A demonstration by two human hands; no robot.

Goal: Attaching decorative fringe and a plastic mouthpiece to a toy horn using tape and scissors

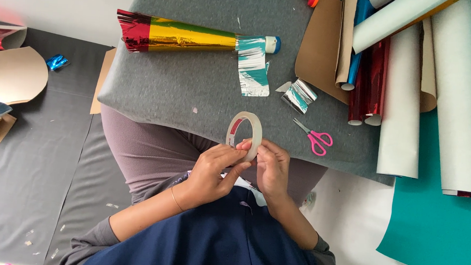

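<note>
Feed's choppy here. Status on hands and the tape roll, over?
Both hands on the tape roll: left hand picking at its edge, right hand steadying it. Roll held upright over lap. Pink scissors lie nearby on the grey board, untouched.

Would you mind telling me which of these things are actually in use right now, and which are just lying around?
In use:
- tape roll, held by both the left hand and the right hand

Lying about:
- foil-covered cone on the grey board
- pink scissors
- small foil scrap
- paper rolls at the right
- brown card pieces on the floor
</note>
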